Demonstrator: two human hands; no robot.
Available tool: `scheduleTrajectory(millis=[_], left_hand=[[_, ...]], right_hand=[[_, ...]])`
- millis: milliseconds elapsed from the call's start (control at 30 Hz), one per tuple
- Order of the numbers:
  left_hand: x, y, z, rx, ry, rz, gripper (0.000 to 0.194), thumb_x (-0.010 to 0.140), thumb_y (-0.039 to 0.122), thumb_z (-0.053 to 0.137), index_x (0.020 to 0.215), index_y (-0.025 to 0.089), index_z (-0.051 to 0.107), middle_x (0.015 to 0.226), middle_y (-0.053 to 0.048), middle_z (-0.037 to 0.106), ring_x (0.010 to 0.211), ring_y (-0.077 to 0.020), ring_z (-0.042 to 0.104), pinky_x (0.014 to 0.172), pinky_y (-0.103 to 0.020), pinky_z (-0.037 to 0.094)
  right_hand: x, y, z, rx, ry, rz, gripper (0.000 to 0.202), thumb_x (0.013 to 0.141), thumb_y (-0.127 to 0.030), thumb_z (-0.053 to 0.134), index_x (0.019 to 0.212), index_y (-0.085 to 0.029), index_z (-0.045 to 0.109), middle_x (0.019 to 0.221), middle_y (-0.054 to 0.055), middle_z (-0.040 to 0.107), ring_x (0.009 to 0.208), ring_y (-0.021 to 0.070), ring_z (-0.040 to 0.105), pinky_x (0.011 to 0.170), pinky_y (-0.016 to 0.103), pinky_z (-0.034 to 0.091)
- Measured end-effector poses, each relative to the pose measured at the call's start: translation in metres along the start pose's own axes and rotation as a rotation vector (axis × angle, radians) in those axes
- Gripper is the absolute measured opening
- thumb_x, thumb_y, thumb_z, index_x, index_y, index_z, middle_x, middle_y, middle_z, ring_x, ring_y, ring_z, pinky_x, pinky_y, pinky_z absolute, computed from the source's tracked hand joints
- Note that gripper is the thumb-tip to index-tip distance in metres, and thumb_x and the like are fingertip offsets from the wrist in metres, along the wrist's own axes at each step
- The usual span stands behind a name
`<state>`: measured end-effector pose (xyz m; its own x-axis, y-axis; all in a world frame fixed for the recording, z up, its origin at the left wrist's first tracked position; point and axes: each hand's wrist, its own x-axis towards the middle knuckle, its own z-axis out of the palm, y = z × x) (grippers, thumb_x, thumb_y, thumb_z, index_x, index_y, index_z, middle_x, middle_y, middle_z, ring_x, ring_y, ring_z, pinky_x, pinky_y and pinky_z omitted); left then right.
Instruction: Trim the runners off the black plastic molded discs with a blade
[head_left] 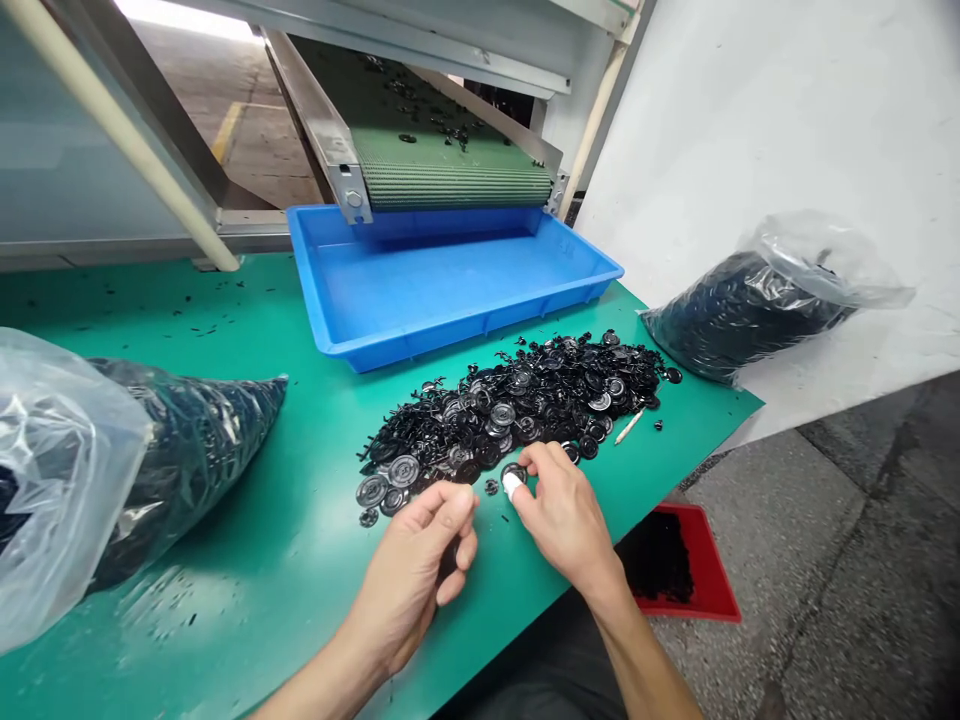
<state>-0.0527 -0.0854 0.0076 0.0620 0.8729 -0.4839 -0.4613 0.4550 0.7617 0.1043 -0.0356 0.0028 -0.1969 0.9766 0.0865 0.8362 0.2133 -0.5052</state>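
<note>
A long pile of small black plastic parts (pixel 525 395), round ringed discs mixed with thin branching bits, lies on the green tabletop (pixel 300 620). My right hand (pixel 562 510) is at the pile's near edge, its thumb wrapped in white at the tip. Between that thumb and the fingers is a round black disc (pixel 514 470). To its left, my left hand (pixel 420 570) is closed, thumb pressed to the index finger. Something dark shows inside its curled fingers, mostly hidden. A small black part (pixel 491 487) lies between the hands.
Behind the pile stands a blue tray (pixel 465 325) under the end of a green conveyor belt (pixel 450 165) carrying black pieces. Filled plastic bags lie left (pixel 202 440) and right (pixel 750 300). A thin whitish stick (pixel 628 427) lies by the pile. A red bin (pixel 712 560) sits below the table.
</note>
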Motion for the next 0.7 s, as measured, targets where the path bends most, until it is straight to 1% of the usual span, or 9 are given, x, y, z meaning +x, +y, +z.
scheduleTrajectory(millis=[67, 133, 200, 233, 300, 400, 533, 600, 700], left_hand=[[0.0, -0.003, 0.001, 0.07, -0.014, -0.001, 0.03, 0.083, 0.047, 0.067, 0.085, 0.018, 0.058, 0.055, 0.006, 0.049, 0.044, -0.0055, 0.029, 0.033, -0.012, 0.022], [0.0, -0.005, 0.004, 0.139, -0.023, -0.002, 0.033, 0.083, 0.048, 0.066, 0.095, 0.019, 0.057, 0.057, 0.006, 0.052, 0.043, -0.006, 0.031, 0.034, -0.014, 0.021], [-0.001, -0.007, 0.008, 0.221, -0.032, 0.002, 0.038, 0.083, 0.051, 0.063, 0.102, 0.019, 0.054, 0.058, 0.007, 0.052, 0.042, -0.0061, 0.031, 0.035, -0.016, 0.021], [-0.001, -0.008, 0.01, 0.264, -0.036, 0.012, 0.039, 0.084, 0.052, 0.061, 0.104, 0.02, 0.053, 0.057, 0.007, 0.051, 0.041, -0.006, 0.03, 0.036, -0.016, 0.02], [-0.002, -0.01, 0.014, 0.331, -0.046, 0.05, 0.038, 0.087, 0.054, 0.056, 0.102, 0.02, 0.052, 0.057, 0.008, 0.049, 0.04, -0.006, 0.028, 0.037, -0.017, 0.02], [-0.002, -0.013, 0.015, 0.365, -0.04, 0.114, 0.034, 0.089, 0.055, 0.051, 0.092, 0.021, 0.051, 0.057, 0.009, 0.047, 0.04, -0.0061, 0.027, 0.038, -0.018, 0.021], [-0.002, -0.013, 0.013, 0.406, -0.021, 0.148, 0.033, 0.093, 0.053, 0.046, 0.082, 0.021, 0.048, 0.051, 0.009, 0.046, 0.04, -0.0073, 0.027, 0.04, -0.019, 0.021], [-0.003, -0.01, 0.012, 0.457, -0.027, 0.141, 0.033, 0.094, 0.05, 0.044, 0.079, 0.021, 0.047, 0.046, 0.009, 0.044, 0.041, -0.0083, 0.028, 0.041, -0.02, 0.022], [-0.005, -0.007, 0.01, 0.515, -0.029, 0.158, 0.034, 0.094, 0.045, 0.045, 0.071, 0.02, 0.046, 0.044, 0.009, 0.04, 0.042, -0.0088, 0.031, 0.043, -0.02, 0.024]], right_hand=[[-0.002, 0.005, 0.0, 0.131, 0.013, 0.016, 0.01, 0.084, -0.021, 0.052, 0.091, -0.019, 0.058, 0.081, 0.0, 0.059, 0.064, 0.0133, 0.055, 0.063, 0.026, 0.044], [-0.004, 0.009, 0.002, 0.337, -0.005, 0.045, 0.024, 0.083, -0.018, 0.05, 0.104, -0.019, 0.06, 0.075, -0.003, 0.057, 0.058, 0.0112, 0.054, 0.058, 0.024, 0.046], [-0.007, 0.011, 0.003, 0.584, -0.071, 0.057, 0.036, 0.084, -0.017, 0.047, 0.118, -0.022, 0.06, 0.083, -0.001, 0.061, 0.06, 0.0102, 0.058, 0.056, 0.023, 0.051], [-0.008, 0.011, 0.004, 0.697, -0.103, 0.055, 0.037, 0.085, -0.018, 0.047, 0.119, -0.023, 0.062, 0.091, 0.001, 0.063, 0.064, 0.0106, 0.062, 0.057, 0.023, 0.053], [-0.011, 0.009, 0.006, 0.849, -0.131, 0.059, 0.029, 0.086, -0.021, 0.051, 0.109, -0.022, 0.068, 0.097, 0.003, 0.066, 0.073, 0.0131, 0.067, 0.064, 0.025, 0.057], [-0.016, 0.005, 0.009, 0.871, -0.101, 0.088, 0.02, 0.083, -0.021, 0.058, 0.097, -0.02, 0.072, 0.084, 0.003, 0.071, 0.072, 0.0153, 0.068, 0.067, 0.026, 0.057], [-0.021, 0.006, 0.01, 0.799, -0.139, 0.036, 0.019, 0.079, -0.012, 0.055, 0.091, -0.02, 0.068, 0.079, 0.001, 0.068, 0.067, 0.0134, 0.064, 0.056, 0.022, 0.052], [-0.022, 0.007, 0.008, 0.765, -0.202, -0.016, 0.024, 0.077, -0.008, 0.051, 0.093, -0.02, 0.065, 0.079, -0.001, 0.065, 0.064, 0.0119, 0.061, 0.051, 0.02, 0.049], [-0.024, 0.006, 0.005, 0.697, -0.28, -0.135, 0.034, 0.079, -0.006, 0.047, 0.103, -0.022, 0.065, 0.077, -0.002, 0.062, 0.061, 0.0102, 0.057, 0.054, 0.02, 0.048]])
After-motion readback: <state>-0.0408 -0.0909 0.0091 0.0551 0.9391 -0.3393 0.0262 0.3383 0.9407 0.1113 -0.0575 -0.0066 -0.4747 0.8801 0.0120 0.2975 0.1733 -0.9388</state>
